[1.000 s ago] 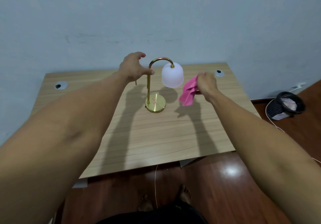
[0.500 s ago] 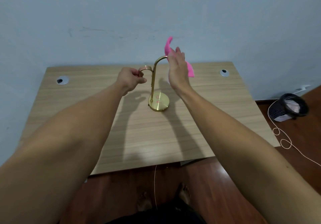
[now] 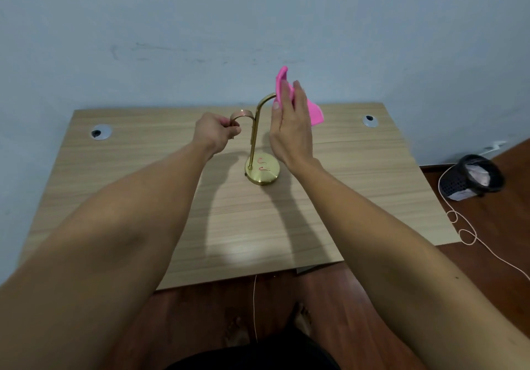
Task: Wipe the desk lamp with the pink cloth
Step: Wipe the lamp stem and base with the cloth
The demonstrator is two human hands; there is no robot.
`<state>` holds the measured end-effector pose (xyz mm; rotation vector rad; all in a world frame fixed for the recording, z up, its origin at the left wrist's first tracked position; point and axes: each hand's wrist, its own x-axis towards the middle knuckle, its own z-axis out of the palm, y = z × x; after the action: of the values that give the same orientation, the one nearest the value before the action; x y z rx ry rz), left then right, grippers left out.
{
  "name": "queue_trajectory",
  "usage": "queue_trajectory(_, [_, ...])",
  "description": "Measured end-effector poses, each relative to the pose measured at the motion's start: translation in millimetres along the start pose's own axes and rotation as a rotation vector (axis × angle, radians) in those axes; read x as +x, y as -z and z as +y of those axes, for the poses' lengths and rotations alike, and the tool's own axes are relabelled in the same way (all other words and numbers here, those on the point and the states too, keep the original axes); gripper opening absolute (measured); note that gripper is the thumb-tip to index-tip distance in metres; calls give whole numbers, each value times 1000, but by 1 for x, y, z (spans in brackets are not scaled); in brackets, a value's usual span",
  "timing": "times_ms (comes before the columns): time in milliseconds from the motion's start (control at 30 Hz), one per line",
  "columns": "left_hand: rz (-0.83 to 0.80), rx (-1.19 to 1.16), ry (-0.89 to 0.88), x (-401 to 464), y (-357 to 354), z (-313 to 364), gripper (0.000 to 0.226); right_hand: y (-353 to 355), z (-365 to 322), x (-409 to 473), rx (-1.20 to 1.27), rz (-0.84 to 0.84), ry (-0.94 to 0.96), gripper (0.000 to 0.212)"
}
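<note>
A brass desk lamp (image 3: 253, 140) stands upright on the wooden desk (image 3: 358, 174), on a round gold base (image 3: 262, 171). My left hand (image 3: 217, 131) is closed around the curved handle on the lamp's left side. My right hand (image 3: 291, 123) is flat against the far side of the lamp's arch, pressing the pink cloth (image 3: 314, 113) over the lampshade. The shade itself is hidden behind that hand and the cloth. The cloth's top corner sticks up above my fingers.
Two round cable grommets (image 3: 100, 132) (image 3: 370, 120) sit in the desk's back corners. A black mesh bin (image 3: 473, 177) stands on the wooden floor to the right, with a thin cord (image 3: 464, 232) trailing past it. A blue wall rises behind the desk.
My right hand went from holding the cloth low at the shade's right to pressing it over the shade, which is now hidden. My left hand slid from the stem to the curved handle.
</note>
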<state>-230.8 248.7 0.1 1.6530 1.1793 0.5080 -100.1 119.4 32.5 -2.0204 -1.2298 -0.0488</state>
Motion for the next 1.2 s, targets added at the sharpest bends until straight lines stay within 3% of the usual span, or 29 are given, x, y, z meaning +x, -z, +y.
queue_trajectory(100, [-9,2,-14,-1,1,0,14,-13,11,-6,-251,-42,326,54])
queue_trajectory(167, [-18,19,-18,-2,3,1,13,-17,16,-6,-257,-9,398,53])
queue_trajectory(400, [-26,48,-7,-3,5,2,5,-17,-15,-9,196,133,-116,57])
queue_trajectory(467, [-14,60,-14,-4,5,1,7,-21,-17,-10,131,129,-77,58])
queue_trajectory(667, [11,98,-41,-7,2,2,13,-22,14,-17,-182,-14,396,54])
queue_trajectory(733, [15,127,-45,-9,1,4,11,-17,11,-18,-119,21,316,54])
queue_trajectory(867, [14,157,-45,-10,2,5,6,-11,0,-16,-14,135,-35,57])
queue_trajectory(933, [16,171,-44,-10,1,5,8,-13,3,-17,-59,119,29,57])
queue_trajectory(1067, [23,187,-47,-11,1,5,13,-21,14,-21,-233,16,331,56])
queue_trajectory(1133, [20,186,-43,-11,1,5,12,-21,13,-21,-178,18,271,57])
queue_trajectory(1200, [22,188,-40,-11,1,5,10,-18,8,-20,-73,81,74,60])
